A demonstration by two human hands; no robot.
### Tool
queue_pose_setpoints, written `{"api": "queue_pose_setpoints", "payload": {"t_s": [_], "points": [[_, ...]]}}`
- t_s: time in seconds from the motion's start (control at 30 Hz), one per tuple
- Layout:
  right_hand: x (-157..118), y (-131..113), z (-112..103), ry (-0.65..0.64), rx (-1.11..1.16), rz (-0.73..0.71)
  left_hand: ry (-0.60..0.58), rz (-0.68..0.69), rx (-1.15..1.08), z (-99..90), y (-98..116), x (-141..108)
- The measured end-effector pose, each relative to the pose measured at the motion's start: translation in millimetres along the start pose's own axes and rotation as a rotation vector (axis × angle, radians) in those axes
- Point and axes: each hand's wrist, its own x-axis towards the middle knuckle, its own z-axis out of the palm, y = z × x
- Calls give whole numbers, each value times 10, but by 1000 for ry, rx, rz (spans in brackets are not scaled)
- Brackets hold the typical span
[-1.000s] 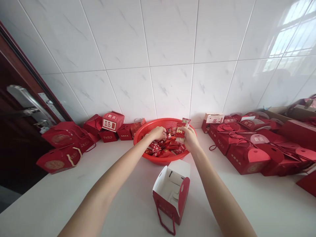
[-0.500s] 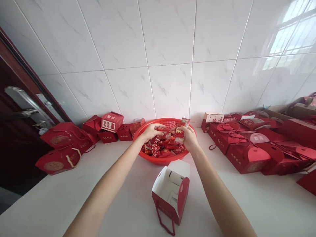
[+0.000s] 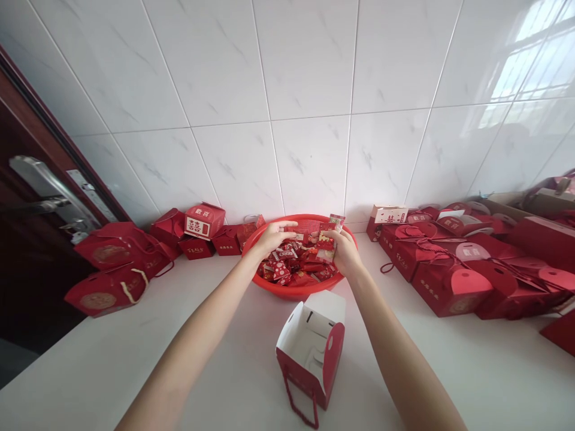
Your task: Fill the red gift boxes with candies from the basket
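A red plastic basket (image 3: 287, 293) holds many red wrapped candies (image 3: 294, 269). Over its left side reaches my left hand (image 3: 272, 237), fingers stretched out and apart, close above the candies, with nothing plainly gripped. At the right side of the basket, my right hand (image 3: 345, 250) is closed on several wrapped candies (image 3: 326, 242), whose red and clear wrappers stick out past the fingers. In front of the basket stands an open red gift box (image 3: 305, 374) with a white inside and a red rope handle hanging down its front. No candy shows inside it.
Red gift boxes (image 3: 105, 251) stand at the left near a dark door (image 3: 31, 239). More closed boxes (image 3: 449, 275) crowd the right side of the white table (image 3: 202, 359). A tiled wall (image 3: 309, 149) rises behind the basket.
The fingers of my left hand have straightened and spread above the candies. My right hand, with its wrapped candies, has hardly moved. The open box stands where it was.
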Motion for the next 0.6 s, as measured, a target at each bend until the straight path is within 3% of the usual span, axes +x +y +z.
{"api": "queue_pose_setpoints", "payload": {"t_s": [0.2,0.37,0.5,0.6], "points": [[-16,-8,6,-37,7,-14,34,69,-54,53,65,-87],[-39,-19,32,-84,-2,5,168,253,-67,224,166,-220],[-25,-14,13,-95,6,0,178,494,177,383,208,-354],[8,-2,-22,-73,20,-11,159,525,351,442,191,-391]]}}
